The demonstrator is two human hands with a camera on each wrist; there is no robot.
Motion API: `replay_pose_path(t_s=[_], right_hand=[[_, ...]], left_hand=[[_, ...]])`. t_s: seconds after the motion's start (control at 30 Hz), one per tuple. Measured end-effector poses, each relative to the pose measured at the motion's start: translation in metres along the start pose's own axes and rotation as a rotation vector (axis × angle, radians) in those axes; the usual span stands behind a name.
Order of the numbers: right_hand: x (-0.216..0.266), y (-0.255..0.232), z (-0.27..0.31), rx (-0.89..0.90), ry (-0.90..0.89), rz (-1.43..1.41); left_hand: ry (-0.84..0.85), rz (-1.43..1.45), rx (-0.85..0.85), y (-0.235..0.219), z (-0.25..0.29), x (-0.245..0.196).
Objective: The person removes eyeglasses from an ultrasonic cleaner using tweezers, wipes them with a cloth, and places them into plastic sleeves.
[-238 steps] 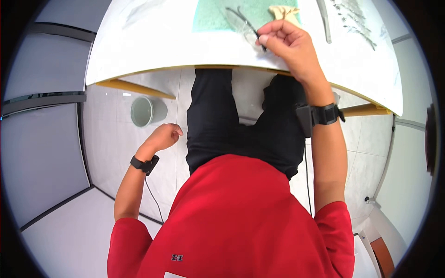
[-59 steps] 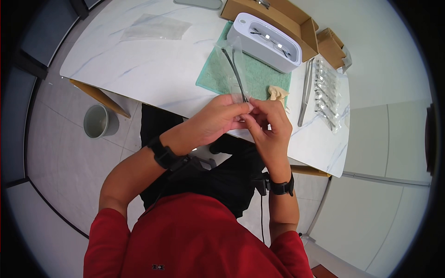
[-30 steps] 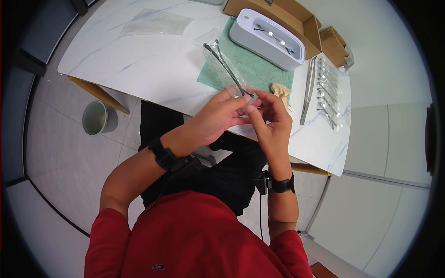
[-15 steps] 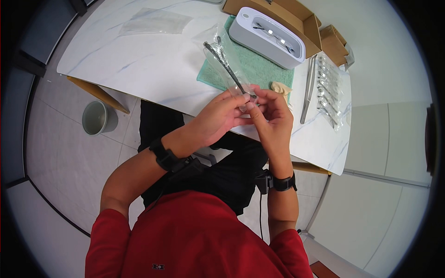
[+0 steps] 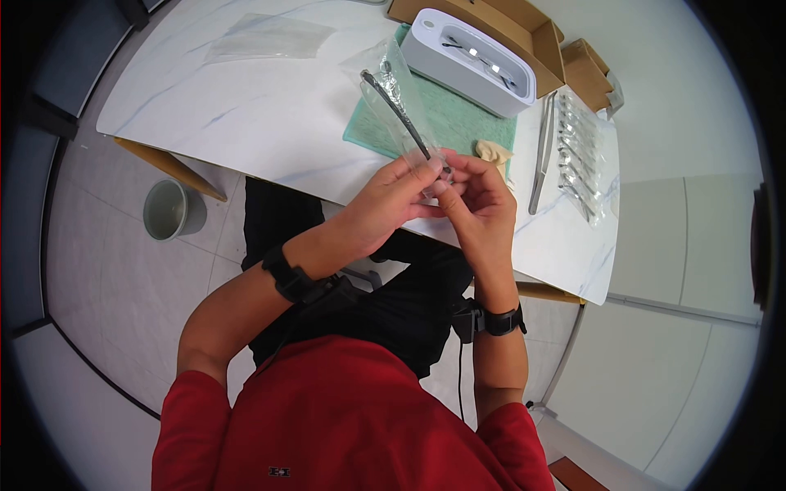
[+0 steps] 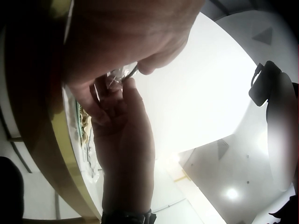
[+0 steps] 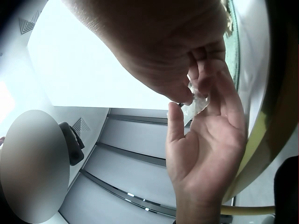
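Both hands are close together just above the table's front edge, holding a clear plastic bag point(image 5: 391, 75) with a pair of eyeglasses point(image 5: 399, 109) inside. A dark temple of the glasses slants up and left from the fingers. My left hand point(image 5: 383, 203) pinches the bag's lower part between thumb and fingers. My right hand point(image 5: 483, 209) pinches the bag's bottom end, its thumb near the left thumb. In the left wrist view, crinkled plastic point(image 6: 115, 80) shows between the hands. The right wrist view shows the bag end point(image 7: 198, 106) by the fingertips; fingers hide most of the lenses.
A white ultrasonic cleaner point(image 5: 426, 51) containing another pair of glasses stands on a green towel point(image 5: 372, 131). Near it lie a beige cloth point(image 5: 493, 154), tweezers point(image 5: 543, 159) and several bagged glasses point(image 5: 580, 168). Flat plastic bags point(image 5: 270, 39), a cardboard box point(image 5: 524, 33) and a floor bin point(image 5: 174, 209) surround them.
Earlier my right hand alone held the glasses while my left hung beside the body; now both hold the bag. Over the last second the frame end has sunk into the bag between the fingers.
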State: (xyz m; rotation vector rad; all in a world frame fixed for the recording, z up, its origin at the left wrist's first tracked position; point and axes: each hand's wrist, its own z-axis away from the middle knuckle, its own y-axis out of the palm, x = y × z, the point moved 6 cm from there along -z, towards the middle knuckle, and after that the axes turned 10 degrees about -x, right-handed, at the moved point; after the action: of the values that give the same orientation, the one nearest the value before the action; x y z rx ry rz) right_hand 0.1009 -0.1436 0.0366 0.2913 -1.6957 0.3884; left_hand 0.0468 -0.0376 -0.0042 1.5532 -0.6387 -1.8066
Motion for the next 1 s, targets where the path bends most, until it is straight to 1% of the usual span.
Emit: replay_pose_path(t_s=[0.27,0.33,0.8,0.87,1.0], right_hand=[[-0.0024,-0.0008,0.0016,0.005,0.003,0.003],[-0.0007,-0.0002,0.0021,0.005,0.017,-0.039],[-0.0043,-0.0015,0.0029,0.012,0.015,-0.02],[-0.004,-0.0012,0.0031,0.011,0.028,-0.029],[-0.0043,-0.0004,0.0032,0.023,0.04,-0.015]], left_hand=[[0.012,-0.008,0.004,-0.0011,-0.0003,0.0017],[0.012,-0.013,0.014,-0.001,-0.0009,0.0018],[0.003,-0.022,0.034,-0.0033,-0.0011,0.0036],[0.011,0.049,-0.03,-0.0047,-0.0023,0.0042],[0.012,0.071,-0.032,-0.0069,-0.0039,0.0067]])
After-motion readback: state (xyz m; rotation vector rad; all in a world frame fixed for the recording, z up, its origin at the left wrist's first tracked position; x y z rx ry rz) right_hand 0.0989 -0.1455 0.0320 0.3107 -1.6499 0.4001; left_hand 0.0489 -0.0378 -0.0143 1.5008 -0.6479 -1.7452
